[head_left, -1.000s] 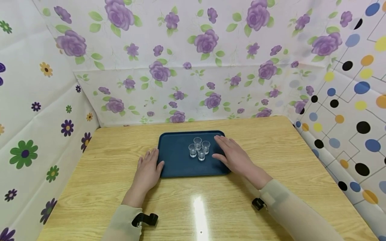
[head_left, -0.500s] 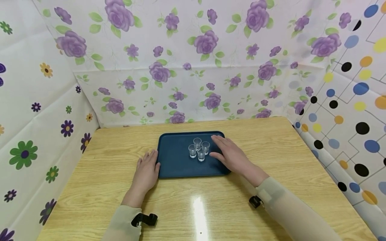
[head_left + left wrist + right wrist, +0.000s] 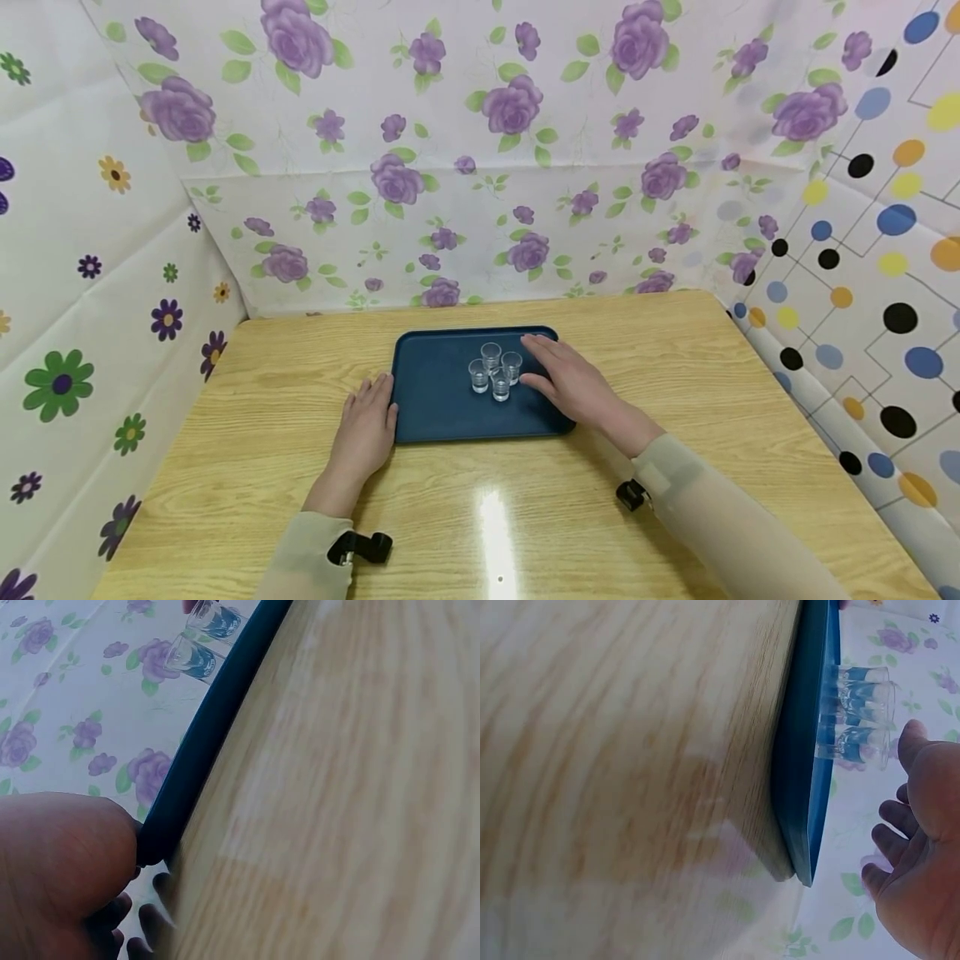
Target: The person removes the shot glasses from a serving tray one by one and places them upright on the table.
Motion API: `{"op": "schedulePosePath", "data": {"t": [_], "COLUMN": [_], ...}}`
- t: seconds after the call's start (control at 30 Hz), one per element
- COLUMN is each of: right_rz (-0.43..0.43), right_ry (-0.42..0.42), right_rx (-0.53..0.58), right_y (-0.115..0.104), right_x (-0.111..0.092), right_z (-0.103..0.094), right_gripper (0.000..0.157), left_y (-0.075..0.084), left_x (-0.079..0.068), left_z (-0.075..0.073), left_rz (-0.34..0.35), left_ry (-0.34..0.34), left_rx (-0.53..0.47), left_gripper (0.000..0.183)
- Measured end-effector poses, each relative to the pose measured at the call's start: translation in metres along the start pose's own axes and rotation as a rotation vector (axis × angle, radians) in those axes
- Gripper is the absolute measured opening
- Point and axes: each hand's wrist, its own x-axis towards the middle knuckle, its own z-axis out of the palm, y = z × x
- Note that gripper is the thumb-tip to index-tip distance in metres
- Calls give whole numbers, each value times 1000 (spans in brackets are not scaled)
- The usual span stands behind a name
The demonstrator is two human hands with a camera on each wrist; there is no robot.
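Observation:
A dark blue rectangular tray (image 3: pixel 435 412) lies on the table with several small clear shot glasses (image 3: pixel 501 385) standing close together, right of its middle. My left hand (image 3: pixel 363 429) rests along the tray's left edge, fingers extended and thumb beside the rim. In the left wrist view, the thumb side (image 3: pixel 67 855) of that hand is right at the tray's corner. My right hand (image 3: pixel 573 383) is over the tray's right side, fingers extended, thumb apart, holding nothing. In the right wrist view, its thumb tip points toward the shot glasses (image 3: pixel 866 697) with a gap between.
The light wood table (image 3: pixel 435 517) extends around the tray on every side. Behind it hangs a cloth with purple flowers (image 3: pixel 513 104). Patterned cloths stand at the left (image 3: pixel 60 250) and right (image 3: pixel 855 333). Each wrist carries a black camera strap (image 3: pixel 360 547).
My right hand has moved slightly left, closer to the shot glasses. The left thumb has drawn back from over the tray to its left edge. The glasses stay where they were.

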Motion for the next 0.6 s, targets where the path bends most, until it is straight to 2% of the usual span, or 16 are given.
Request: {"op": "schedulePosePath", "data": {"t": [0.27, 0.6], "right_rz": [-32, 4], "right_ry": [-19, -57], "right_rx": [6, 72], "right_y": [2, 3], "right_x": [6, 8], "right_z": [2, 5], "right_gripper": [66, 60], "left_y": [-1, 0], "left_x": [0, -1], "left_z": [1, 2], "left_rz": [-4, -4], "left_ry": [4, 8], "left_rx": [17, 16], "left_gripper": [56, 57]}}
